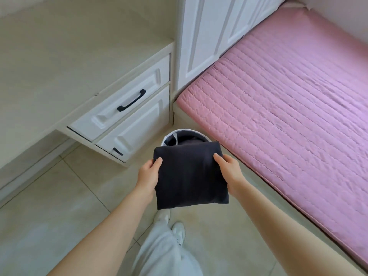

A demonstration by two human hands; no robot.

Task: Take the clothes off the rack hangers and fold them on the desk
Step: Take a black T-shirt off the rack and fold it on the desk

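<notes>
**Folded dark garment held level over the basket**

Both hands closed on the folded garment (190,175): left hand (148,174) pinching the left edge, thumb on top, fingers hidden beneath; right hand (229,172) doing the same on the right edge. Garment carried in the air directly above the basket (171,137), covering its near rim, with dark cloth already visible inside. Likely step: lowering the folded piece into the basket, rather than leaving it on the worktop (59,62), which lies up and left of the basket.

To do it well: keep both edges level, lower flat, release both sides together so the layers stay stacked. Worth centring over the basket opening first, since the folded piece looks about as wide as the rim and could catch or slump.

Garment: matte, soft, charcoal-black knit, a rounded rectangle with a thick folded far edge. Basket: round, pale fabric wall, light strap inside. Left of the basket, white panelled drawers (123,108) with black bar handles; right of it, a pink quilted mattress (288,100) stitched in rows. Beneath it, glossy beige floor tiles (49,216).
</notes>
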